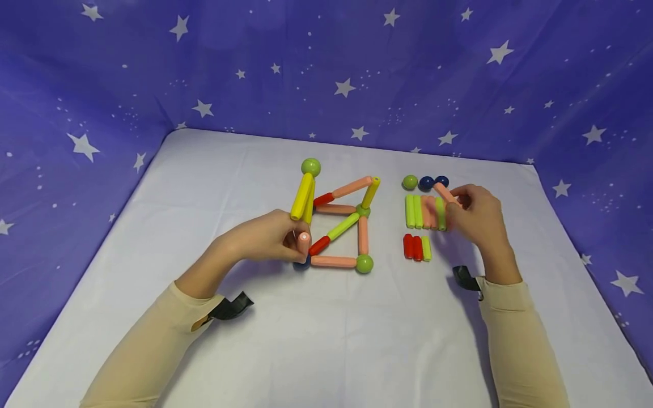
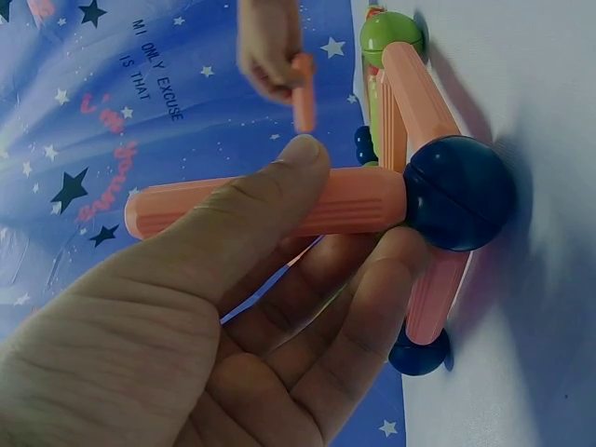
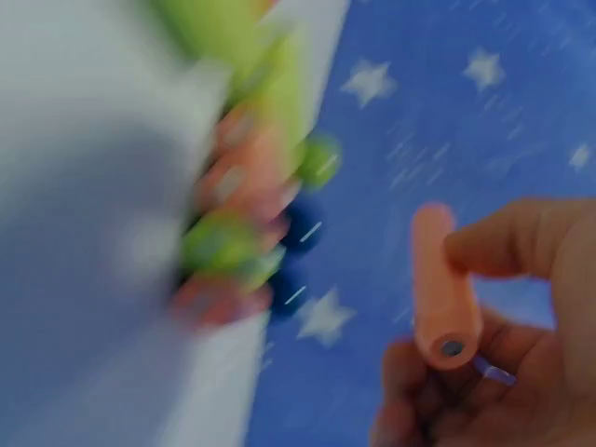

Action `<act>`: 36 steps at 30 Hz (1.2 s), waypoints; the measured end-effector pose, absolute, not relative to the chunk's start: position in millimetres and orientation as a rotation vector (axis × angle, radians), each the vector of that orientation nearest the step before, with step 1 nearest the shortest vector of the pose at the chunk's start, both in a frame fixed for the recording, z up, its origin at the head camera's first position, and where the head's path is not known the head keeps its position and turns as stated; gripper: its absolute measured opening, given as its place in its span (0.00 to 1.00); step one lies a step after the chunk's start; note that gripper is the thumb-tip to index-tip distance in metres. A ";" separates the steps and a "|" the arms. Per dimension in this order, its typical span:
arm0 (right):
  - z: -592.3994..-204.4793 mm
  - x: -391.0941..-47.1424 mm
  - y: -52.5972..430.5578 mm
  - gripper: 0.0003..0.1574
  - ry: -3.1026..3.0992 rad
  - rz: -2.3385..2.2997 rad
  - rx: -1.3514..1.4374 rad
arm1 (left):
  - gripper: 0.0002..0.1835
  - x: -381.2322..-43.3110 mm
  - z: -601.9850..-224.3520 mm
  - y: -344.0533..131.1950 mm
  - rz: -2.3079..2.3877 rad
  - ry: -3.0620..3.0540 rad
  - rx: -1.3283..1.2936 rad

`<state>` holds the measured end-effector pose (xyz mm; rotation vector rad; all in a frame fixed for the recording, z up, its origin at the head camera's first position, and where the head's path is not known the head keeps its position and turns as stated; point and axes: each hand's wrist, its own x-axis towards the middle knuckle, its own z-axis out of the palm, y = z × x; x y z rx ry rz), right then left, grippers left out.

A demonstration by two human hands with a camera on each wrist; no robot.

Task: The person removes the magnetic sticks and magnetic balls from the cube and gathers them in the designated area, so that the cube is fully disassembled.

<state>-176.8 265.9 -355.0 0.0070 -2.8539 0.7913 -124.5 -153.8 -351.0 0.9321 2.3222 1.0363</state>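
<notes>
My left hand (image 1: 267,235) pinches a salmon-pink magnetic stick (image 2: 358,200) between thumb and fingers. The stick stands upright on a dark blue ball (image 2: 461,194) at the near left corner of a stick-and-ball frame. Its salmon stick (image 1: 334,262) runs from there to a green ball (image 1: 364,263); a red stick (image 1: 319,246) and a lime stick (image 1: 343,226) cross it diagonally. At the back left, yellow sticks (image 1: 302,195) rise to a green ball (image 1: 311,167). Off to the right, my right hand (image 1: 479,212) pinches another salmon stick (image 3: 445,289), raised above the loose pieces.
Loose lime and salmon sticks (image 1: 418,212) lie in a row under my right hand. Shorter red sticks (image 1: 413,247) and a short lime one (image 1: 426,248) lie nearer. Behind the rows sit a green ball (image 1: 410,182) and two blue balls (image 1: 426,183). A starry cloth (image 1: 306,56) surrounds the white table.
</notes>
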 end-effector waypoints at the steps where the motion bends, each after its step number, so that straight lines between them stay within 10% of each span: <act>1: -359.7 -179.3 274.6 0.22 -2.886 0.783 -0.099 | 0.07 -124.6 -351.3 -153.6 1.041 2.318 0.935; 15: -380.5 -192.8 309.0 0.35 -3.187 0.840 -0.471 | 0.07 -126.4 -351.7 -151.2 1.089 2.279 0.945; 28: -324.3 -173.5 163.0 0.25 -2.584 0.594 0.859 | 0.07 -124.7 -349.5 -156.8 1.061 2.309 0.916; 36: -335.6 -176.7 114.4 0.29 -2.594 -0.021 0.953 | 0.07 -125.5 -349.1 -152.1 1.032 2.322 0.957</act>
